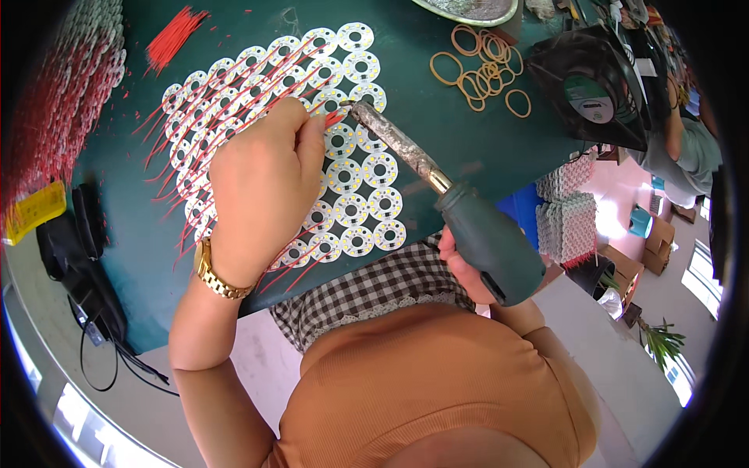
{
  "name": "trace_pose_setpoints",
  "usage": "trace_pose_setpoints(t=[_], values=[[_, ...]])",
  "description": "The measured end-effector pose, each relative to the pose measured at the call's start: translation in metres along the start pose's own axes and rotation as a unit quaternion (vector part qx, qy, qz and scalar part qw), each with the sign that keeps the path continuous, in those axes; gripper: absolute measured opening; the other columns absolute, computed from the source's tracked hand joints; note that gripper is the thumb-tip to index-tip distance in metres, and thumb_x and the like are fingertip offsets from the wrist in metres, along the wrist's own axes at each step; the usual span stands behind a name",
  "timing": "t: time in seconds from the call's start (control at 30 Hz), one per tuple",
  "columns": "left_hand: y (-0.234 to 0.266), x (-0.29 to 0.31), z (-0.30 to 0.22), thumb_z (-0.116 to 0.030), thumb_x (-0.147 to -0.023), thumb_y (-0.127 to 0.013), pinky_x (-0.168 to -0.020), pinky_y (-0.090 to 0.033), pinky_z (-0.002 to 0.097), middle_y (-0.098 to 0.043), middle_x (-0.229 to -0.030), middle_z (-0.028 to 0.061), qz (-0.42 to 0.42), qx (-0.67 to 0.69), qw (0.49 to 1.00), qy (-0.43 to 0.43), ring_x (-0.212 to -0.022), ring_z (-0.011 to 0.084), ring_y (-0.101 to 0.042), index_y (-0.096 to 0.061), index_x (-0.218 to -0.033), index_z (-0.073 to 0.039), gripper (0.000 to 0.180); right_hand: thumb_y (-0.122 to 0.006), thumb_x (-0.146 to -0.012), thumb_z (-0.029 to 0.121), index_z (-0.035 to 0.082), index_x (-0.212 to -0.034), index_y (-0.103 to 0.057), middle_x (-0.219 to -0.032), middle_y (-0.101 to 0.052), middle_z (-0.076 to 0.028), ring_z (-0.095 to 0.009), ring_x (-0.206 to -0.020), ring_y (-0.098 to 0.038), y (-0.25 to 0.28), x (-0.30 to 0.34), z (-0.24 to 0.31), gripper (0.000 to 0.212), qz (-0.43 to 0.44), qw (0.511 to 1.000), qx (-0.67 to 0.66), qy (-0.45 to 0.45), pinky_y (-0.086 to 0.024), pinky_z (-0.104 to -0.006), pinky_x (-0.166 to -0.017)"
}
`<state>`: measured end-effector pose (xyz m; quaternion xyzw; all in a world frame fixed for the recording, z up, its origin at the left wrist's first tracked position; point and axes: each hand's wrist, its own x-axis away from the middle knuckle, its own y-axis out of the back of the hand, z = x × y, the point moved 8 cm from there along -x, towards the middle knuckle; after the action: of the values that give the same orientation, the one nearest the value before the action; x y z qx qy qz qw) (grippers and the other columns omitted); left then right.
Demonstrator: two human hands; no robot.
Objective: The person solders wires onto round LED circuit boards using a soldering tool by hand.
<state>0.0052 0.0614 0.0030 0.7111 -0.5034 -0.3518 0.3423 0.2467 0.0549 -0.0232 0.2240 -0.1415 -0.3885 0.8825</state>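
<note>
On the green mat lies a panel of round white LED boards (344, 177) joined in rows, many with thin red wires (170, 176) trailing to the lower left. My left hand (269, 171), with a gold watch at its wrist, rests over the panel, its thumb and fingers pinched on red wires (335, 118). My right hand (466, 267) grips the green handle of a soldering iron (499, 243). The iron's tip is close to a board near the upper right of the panel, just right of the pinched wires. The right fingers are partly hidden behind the handle.
A loose bundle of red wires (175, 39) lies at the far left, beside stacked wired boards (78, 86). Rubber bands (488, 72), a bowl (460, 11) and a black device (587, 87) sit at the far right. A yellow box (36, 212) stands left; another person (686, 152) is at right.
</note>
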Motion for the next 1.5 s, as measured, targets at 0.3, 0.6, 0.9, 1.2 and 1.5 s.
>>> trace_pose_setpoints(t=[0.3,0.6,0.9,1.2,1.5], values=[[0.001,0.002,0.002,-0.019,-0.093,-0.063,-0.048,-0.039,0.0361,-0.056,-0.058,0.0116,0.012,0.004,1.000,0.014,-0.048,0.0252,-0.054,-0.061,-0.080,-0.003,0.021,-0.071,-0.083,0.014,0.001,-0.093,-0.065,-0.079,-0.063,-0.005,-0.013,-0.068,-0.059,-0.002,-0.002,0.006,0.018,0.003,0.999,0.041,0.025,-0.050,-0.0273,-0.062],[0.001,0.002,0.003,-0.018,-0.089,-0.065,-0.046,-0.043,0.0387,-0.058,-0.057,0.0115,-0.003,0.007,1.000,-0.004,-0.050,0.0285,-0.058,-0.058,-0.076,-0.006,0.019,-0.066,-0.080,0.008,0.002,-0.086,-0.064,-0.077,-0.062,-0.004,-0.013,-0.066,-0.058,0.002,-0.004,0.002,0.009,0.003,0.998,0.066,-0.012,-0.048,-0.0267,-0.060],[0.002,0.001,0.001,-0.018,-0.089,-0.065,-0.047,-0.044,0.0399,-0.057,-0.056,0.0122,-0.005,0.007,1.000,-0.012,-0.051,0.0295,-0.059,-0.058,-0.075,-0.005,0.020,-0.065,-0.080,0.002,0.002,-0.091,-0.066,-0.076,-0.063,-0.003,-0.011,-0.065,-0.058,-0.005,0.007,-0.016,0.011,-0.085,0.995,-0.011,-0.047,-0.048,-0.0264,-0.058],[0.043,-0.005,0.035,-0.017,-0.089,-0.066,-0.053,-0.041,0.0322,-0.055,-0.062,0.0131,0.060,0.025,0.995,0.077,-0.054,0.0219,-0.053,-0.059,-0.078,0.001,0.021,-0.069,-0.076,0.000,0.004,-0.094,-0.068,-0.075,-0.064,-0.003,-0.013,-0.064,-0.062,-0.002,0.001,-0.006,0.018,-0.115,0.992,0.048,-0.017,-0.050,-0.0265,-0.060],[0.031,0.015,0.006,-0.010,-0.092,-0.065,-0.053,-0.039,0.0276,-0.054,-0.064,0.0052,-0.001,0.172,0.983,0.060,-0.056,0.0108,-0.047,-0.061,-0.084,0.000,0.013,-0.075,-0.070,0.025,0.013,-0.103,-0.070,-0.084,-0.071,-0.008,-0.027,-0.068,-0.067,-0.021,0.002,-0.046,0.036,-0.020,0.978,-0.108,-0.178,-0.052,-0.0336,-0.063]])
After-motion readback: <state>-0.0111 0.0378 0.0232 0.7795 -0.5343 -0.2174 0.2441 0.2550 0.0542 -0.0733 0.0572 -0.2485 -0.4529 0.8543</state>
